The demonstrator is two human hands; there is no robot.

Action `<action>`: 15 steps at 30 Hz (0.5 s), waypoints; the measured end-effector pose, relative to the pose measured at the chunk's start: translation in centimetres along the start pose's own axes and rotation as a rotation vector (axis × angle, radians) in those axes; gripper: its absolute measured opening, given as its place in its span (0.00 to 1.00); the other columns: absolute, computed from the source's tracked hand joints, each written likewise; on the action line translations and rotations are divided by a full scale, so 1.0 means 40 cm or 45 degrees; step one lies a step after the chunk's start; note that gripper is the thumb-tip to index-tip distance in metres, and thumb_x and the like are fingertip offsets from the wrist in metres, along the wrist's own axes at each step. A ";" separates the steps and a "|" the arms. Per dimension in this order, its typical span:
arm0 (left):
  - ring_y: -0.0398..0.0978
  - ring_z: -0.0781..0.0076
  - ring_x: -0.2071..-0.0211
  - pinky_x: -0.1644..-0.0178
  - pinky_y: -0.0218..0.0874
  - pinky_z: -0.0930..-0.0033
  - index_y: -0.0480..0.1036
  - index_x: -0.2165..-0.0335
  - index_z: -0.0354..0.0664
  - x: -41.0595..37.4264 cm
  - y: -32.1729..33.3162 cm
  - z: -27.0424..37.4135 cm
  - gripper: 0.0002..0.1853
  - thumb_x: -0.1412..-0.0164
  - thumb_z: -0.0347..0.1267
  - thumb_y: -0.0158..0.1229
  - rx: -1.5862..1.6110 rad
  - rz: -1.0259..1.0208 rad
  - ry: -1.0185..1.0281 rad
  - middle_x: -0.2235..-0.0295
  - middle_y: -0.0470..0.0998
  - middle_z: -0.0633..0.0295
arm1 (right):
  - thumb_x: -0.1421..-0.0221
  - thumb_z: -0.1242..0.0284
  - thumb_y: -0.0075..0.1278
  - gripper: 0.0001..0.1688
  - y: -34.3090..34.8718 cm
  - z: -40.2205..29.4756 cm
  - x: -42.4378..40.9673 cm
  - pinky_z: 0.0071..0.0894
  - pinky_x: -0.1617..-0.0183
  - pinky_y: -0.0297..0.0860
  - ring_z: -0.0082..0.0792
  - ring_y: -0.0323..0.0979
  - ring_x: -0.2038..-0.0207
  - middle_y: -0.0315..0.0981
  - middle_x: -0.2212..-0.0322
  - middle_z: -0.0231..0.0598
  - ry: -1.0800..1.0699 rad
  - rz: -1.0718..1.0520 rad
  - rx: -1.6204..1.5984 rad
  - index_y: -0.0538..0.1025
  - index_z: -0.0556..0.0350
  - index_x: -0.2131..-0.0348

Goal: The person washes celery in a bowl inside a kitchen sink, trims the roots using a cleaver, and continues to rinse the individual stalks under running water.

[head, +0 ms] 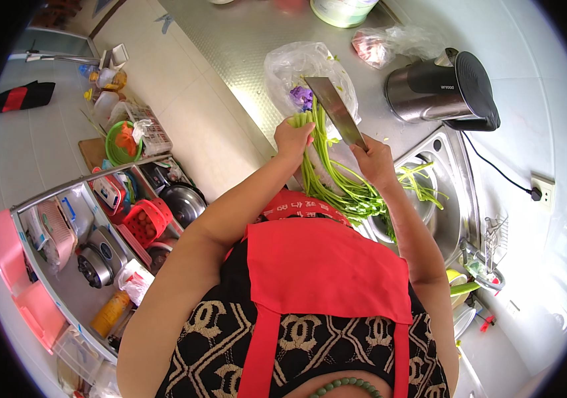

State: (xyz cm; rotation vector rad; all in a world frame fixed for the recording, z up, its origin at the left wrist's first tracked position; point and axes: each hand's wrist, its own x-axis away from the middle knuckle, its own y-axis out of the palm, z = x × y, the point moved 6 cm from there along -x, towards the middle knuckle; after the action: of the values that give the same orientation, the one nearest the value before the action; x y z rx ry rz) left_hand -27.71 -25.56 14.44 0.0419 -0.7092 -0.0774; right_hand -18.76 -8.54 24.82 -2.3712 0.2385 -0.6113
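Observation:
My left hand (294, 139) grips a bunch of green celery stalks (330, 161) near their cut ends. The leafy tops (365, 206) trail toward the apron and the sink's edge. In my right hand (377, 160) is a cleaver (335, 109), held by the handle with its broad blade pointing away from me, just right of the stalks. Beyond the stalk ends lies a clear plastic bag (308, 59), spread open, with a purple bundle (302, 98) and green scraps at it. Part of a pale board (321, 171) shows under the celery.
An electric kettle (427, 92) stands on the steel counter (243, 35) at right, its cord running to a wall socket (542, 193). Behind it lies a plastic bag of what looks like meat (373, 47). More stalks (420, 184) rest in the sink (455, 199). A crowded shelf rack (84, 179) stands left.

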 end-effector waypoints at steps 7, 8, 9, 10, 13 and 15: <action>0.65 0.79 0.87 0.85 0.53 0.77 0.72 0.73 0.37 -0.046 0.016 -0.037 0.06 0.53 0.23 0.61 -0.067 0.114 0.000 0.84 0.70 0.66 | 0.50 0.71 0.51 0.11 0.020 0.030 0.007 0.31 0.74 0.61 0.29 0.60 0.82 0.65 0.85 0.46 -0.075 0.087 -0.078 0.72 0.62 0.68; 0.65 0.79 0.86 0.84 0.54 0.77 0.72 0.72 0.37 -0.043 0.017 -0.042 0.07 0.53 0.24 0.61 0.004 0.082 -0.027 0.82 0.71 0.66 | 0.50 0.70 0.50 0.11 0.020 0.031 0.007 0.34 0.73 0.63 0.37 0.63 0.79 0.67 0.83 0.48 -0.050 0.068 -0.058 0.73 0.59 0.66; 0.66 0.80 0.85 0.83 0.55 0.77 0.72 0.71 0.37 -0.032 0.016 -0.043 0.08 0.53 0.24 0.61 0.073 0.047 -0.053 0.81 0.71 0.66 | 0.50 0.70 0.49 0.11 0.015 0.030 0.008 0.38 0.71 0.64 0.45 0.67 0.77 0.68 0.81 0.50 -0.024 0.052 -0.038 0.74 0.56 0.65; 0.66 0.80 0.83 0.82 0.56 0.78 0.71 0.70 0.37 -0.020 0.016 -0.043 0.09 0.53 0.24 0.62 0.142 0.013 -0.080 0.79 0.72 0.66 | 0.50 0.69 0.49 0.12 0.011 0.029 0.007 0.41 0.70 0.65 0.54 0.70 0.74 0.70 0.80 0.52 0.002 0.035 -0.019 0.74 0.52 0.64; 0.67 0.82 0.77 0.76 0.58 0.78 0.70 0.65 0.38 0.025 0.006 -0.022 0.12 0.51 0.24 0.60 0.149 -0.055 -0.040 0.73 0.74 0.65 | 0.49 0.70 0.49 0.13 -0.003 0.032 0.010 0.40 0.71 0.65 0.52 0.71 0.74 0.70 0.80 0.52 0.007 0.013 -0.009 0.75 0.50 0.62; 0.69 0.81 0.72 0.71 0.60 0.77 0.69 0.63 0.38 0.034 0.005 -0.002 0.13 0.49 0.24 0.59 0.290 -0.225 0.065 0.70 0.75 0.65 | 0.49 0.72 0.49 0.13 -0.018 0.018 0.017 0.33 0.75 0.62 0.38 0.63 0.81 0.66 0.84 0.48 -0.104 0.084 -0.037 0.75 0.52 0.61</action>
State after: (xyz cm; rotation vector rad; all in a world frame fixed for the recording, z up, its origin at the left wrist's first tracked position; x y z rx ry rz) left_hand -26.63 -25.47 15.27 0.3240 -0.6595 -0.1639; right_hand -17.82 -7.82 25.05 -2.3998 0.2899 -0.4823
